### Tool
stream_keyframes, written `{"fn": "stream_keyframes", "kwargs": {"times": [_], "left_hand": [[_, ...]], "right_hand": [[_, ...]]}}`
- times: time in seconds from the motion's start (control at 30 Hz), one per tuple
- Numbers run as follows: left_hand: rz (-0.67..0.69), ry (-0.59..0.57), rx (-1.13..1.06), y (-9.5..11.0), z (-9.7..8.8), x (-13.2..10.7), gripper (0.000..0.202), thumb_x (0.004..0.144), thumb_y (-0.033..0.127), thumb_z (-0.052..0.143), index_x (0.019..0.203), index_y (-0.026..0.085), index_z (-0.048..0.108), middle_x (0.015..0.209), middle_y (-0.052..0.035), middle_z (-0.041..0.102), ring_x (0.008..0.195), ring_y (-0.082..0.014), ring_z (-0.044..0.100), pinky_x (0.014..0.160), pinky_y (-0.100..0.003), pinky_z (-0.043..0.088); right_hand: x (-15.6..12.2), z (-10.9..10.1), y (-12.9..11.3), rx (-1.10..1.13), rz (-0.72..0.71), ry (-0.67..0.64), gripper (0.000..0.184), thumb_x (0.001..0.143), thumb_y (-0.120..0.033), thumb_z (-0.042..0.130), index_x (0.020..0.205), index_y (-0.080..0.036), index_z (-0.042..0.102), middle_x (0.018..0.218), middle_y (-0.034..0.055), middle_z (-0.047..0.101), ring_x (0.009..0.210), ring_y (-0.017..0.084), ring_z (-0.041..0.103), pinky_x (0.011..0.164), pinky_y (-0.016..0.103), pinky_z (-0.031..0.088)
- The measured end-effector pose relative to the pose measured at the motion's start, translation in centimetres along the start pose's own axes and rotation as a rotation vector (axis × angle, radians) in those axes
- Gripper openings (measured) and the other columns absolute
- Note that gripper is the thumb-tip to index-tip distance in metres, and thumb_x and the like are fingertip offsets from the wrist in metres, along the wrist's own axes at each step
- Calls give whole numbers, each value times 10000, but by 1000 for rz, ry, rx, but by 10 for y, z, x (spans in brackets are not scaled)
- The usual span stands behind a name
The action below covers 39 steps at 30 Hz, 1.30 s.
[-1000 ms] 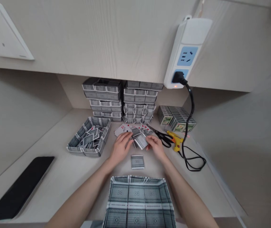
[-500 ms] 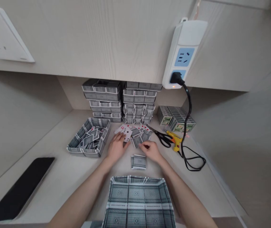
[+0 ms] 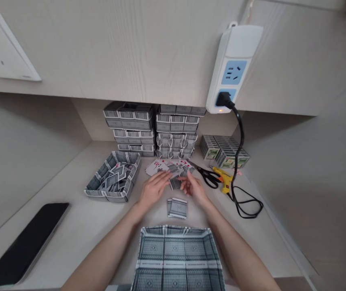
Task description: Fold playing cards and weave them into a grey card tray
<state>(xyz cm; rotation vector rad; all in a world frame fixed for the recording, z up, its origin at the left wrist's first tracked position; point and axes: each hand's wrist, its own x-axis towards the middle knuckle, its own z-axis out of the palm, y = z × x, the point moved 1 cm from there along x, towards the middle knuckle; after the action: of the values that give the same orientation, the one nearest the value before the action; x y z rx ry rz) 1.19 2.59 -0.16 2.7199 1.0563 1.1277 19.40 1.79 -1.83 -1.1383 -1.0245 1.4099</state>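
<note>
My left hand (image 3: 155,188) reaches over the left side of a spread of loose playing cards (image 3: 175,184), its fingers stretched out and close together. Facing it, my right hand (image 3: 193,188) hovers at the right side of the same cards, fingers partly bent and thumb apart from them. No card shows clearly in either hand. Face-up cards (image 3: 156,166) lie just beyond my left fingers. A small stack of folded card pieces (image 3: 178,208), patterned in grey, sits nearer to me. Closest stands an open box made of cards (image 3: 177,263), between my forearms.
Left is a card-made tray (image 3: 107,196) full of folded pieces, and a black phone-like slab (image 3: 27,242). Stacked card boxes (image 3: 177,139) stand behind. Scissors (image 3: 211,178), a yellow glue gun (image 3: 226,180) with its black cord (image 3: 242,141), and card packs (image 3: 229,151) are right.
My left hand has shifted right and nearer, off the face-up cards. My right thumb has lifted away from its fingers, and the hand has opened.
</note>
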Motion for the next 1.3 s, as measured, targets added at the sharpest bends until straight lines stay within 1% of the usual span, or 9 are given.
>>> {"fn": "stream_keyframes", "kwargs": {"times": [0.13, 0.2, 0.3, 0.4, 0.5, 0.67, 1.0, 1.17, 1.3], "left_hand": [[156, -90, -67, 8, 3, 1, 364, 835, 238, 386, 1199, 229, 412, 1201, -29, 500, 1131, -138, 426, 933, -350, 402], [173, -110, -72, 7, 5, 0, 372, 837, 226, 383, 1208, 230, 398, 1207, -32, 494, 1137, -134, 420, 935, -345, 400], [168, -132, -46, 5, 5, 0, 364, 830, 241, 400, 1194, 243, 417, 1216, -27, 486, 1163, -138, 388, 959, -353, 370], [98, -138, 15, 2, 5, 1, 386, 809, 297, 433, 1191, 244, 418, 1244, -36, 456, 1187, -163, 356, 982, -389, 330], [-60, -115, 103, -7, 10, -2, 461, 790, 314, 456, 1228, 197, 369, 1276, -79, 412, 1192, -191, 347, 993, -409, 303], [-297, -72, 199, -25, 18, -10, 389, 775, 267, 463, 1141, 135, 468, 1191, -137, 493, 1140, -233, 414, 971, -427, 313], [-295, -106, 278, -25, 12, -7, 291, 815, 210, 379, 1029, 132, 559, 1089, -117, 575, 1052, -211, 498, 937, -398, 350], [-312, 8, 307, -20, 4, -6, 308, 824, 187, 348, 1061, 139, 537, 1108, -98, 565, 1008, -191, 527, 893, -349, 391], [-179, 157, 223, -7, -3, -4, 270, 808, 181, 394, 1013, 158, 569, 1067, -76, 593, 985, -179, 540, 898, -344, 386]], "right_hand": [[0, -2, -2, 138, 41, -35, 434, 701, -538, 435, 645, -130, 573, 533, 47, 602, 348, 83, 423, 311, 193, 263], [0, -4, -3, 150, 54, -67, 378, 688, -474, 457, 607, -122, 571, 560, 67, 619, 357, 86, 428, 304, 195, 259], [-1, -6, -4, 111, 32, -79, 282, 661, -383, 501, 658, -116, 592, 602, 67, 636, 371, 84, 428, 303, 189, 244], [-1, -7, -3, 68, -25, -25, 206, 636, -326, 560, 673, -126, 592, 585, 35, 628, 368, 65, 403, 320, 180, 232], [1, -9, 0, 76, -54, 54, 200, 630, -329, 590, 658, -131, 575, 589, 28, 630, 368, 53, 389, 339, 179, 243], [3, -11, 2, 108, -43, 81, 222, 623, -340, 617, 678, -133, 558, 687, 52, 651, 383, 49, 401, 359, 181, 265], [4, -10, 5, 89, -40, 60, 251, 611, -366, 629, 688, -138, 559, 677, 46, 659, 378, 59, 423, 384, 196, 294], [3, -8, 2, 47, -48, 41, 271, 606, -373, 630, 699, -139, 528, 650, 42, 650, 376, 64, 442, 381, 194, 317], [1, -1, 2, 24, -39, -16, 319, 594, -372, 637, 783, -171, 477, 646, 16, 644, 364, 80, 480, 372, 196, 342]]}}
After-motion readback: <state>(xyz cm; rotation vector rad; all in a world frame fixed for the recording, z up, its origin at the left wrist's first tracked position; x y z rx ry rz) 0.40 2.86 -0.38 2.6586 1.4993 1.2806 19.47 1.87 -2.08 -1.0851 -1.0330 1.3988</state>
